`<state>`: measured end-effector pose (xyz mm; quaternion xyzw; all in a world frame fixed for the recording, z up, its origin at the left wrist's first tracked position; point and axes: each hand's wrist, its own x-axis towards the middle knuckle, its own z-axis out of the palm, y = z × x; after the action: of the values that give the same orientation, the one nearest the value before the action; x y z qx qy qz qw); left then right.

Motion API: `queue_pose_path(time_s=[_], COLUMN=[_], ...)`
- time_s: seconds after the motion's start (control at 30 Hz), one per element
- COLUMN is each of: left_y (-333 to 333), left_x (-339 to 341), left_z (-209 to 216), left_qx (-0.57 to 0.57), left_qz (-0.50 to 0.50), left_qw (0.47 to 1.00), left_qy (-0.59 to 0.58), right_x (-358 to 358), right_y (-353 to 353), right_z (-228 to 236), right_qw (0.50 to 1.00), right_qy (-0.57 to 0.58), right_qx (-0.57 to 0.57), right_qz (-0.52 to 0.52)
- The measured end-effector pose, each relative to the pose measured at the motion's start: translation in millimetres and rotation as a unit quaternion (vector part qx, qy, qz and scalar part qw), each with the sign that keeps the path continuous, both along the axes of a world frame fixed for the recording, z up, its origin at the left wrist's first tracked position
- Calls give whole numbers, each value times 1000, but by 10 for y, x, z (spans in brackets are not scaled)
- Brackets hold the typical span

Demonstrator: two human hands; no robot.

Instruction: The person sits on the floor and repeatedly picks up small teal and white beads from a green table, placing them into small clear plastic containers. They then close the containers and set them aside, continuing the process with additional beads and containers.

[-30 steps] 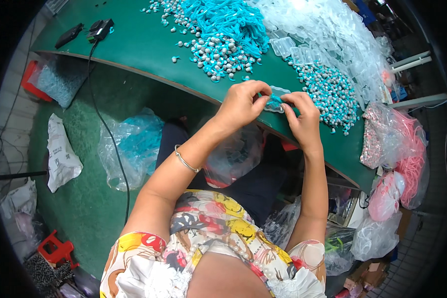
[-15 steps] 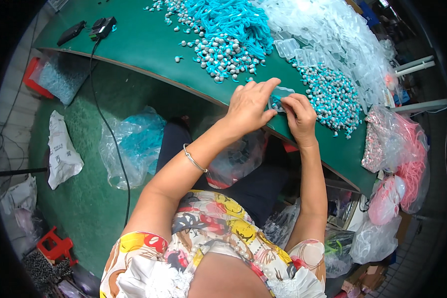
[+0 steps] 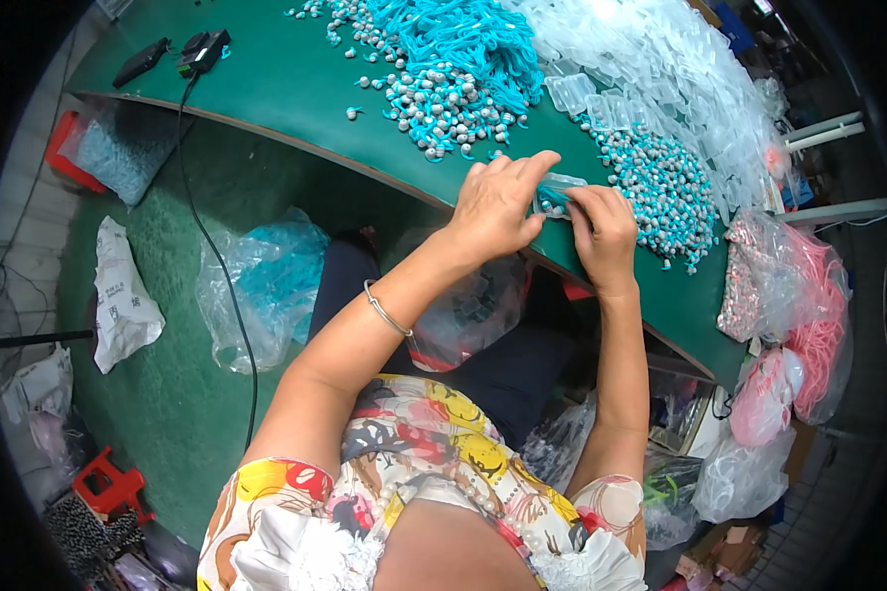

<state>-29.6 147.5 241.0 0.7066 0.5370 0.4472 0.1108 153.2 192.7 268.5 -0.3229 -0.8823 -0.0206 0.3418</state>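
Observation:
At the front edge of the green table, a small clear plastic box (image 3: 564, 182) with blue cord and beads in it sits between my hands. My left hand (image 3: 498, 205) grips the box from its left side, thumb low and fingers above. My right hand (image 3: 604, 229) pinches at the box's right side; its fingertips hide what exactly they hold. Left of the box lies a pile of grey-and-blue beaded pieces (image 3: 443, 108), with a heap of blue cords (image 3: 468, 44) behind it. A second pile of beaded pieces (image 3: 660, 197) is just right of my right hand.
A large heap of clear plastic boxes (image 3: 660, 79) covers the back right of the green table (image 3: 286, 89). Bags of pink cords (image 3: 818, 325) hang beyond its right end. A black cable (image 3: 207, 227) drops from a small black device (image 3: 203, 51) over the table's edge.
My right hand has shifted slightly right and down, and the clear box's lid part looks more lowered. My left hand stays almost in place.

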Motion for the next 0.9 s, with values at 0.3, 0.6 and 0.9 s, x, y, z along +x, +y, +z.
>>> queue_pose_path(time_s=[0.3, 0.6, 0.9], left_y=[10, -29, -176], left_x=[-9, -38, -25], left_z=[-14, -62, -57], left_qx=[10, 19, 45], left_qz=[-11, -9, 52], left_qw=[1000, 1000, 998], left_qy=[-5, -7, 14], right_x=[4, -39, -31], right_y=[-67, 18, -71], right_z=[15, 88, -89], right_qw=[995, 993, 997], right_qy=[-77, 75, 59], right_qx=[5, -85, -42], right_qz=[-69, -39, -33])
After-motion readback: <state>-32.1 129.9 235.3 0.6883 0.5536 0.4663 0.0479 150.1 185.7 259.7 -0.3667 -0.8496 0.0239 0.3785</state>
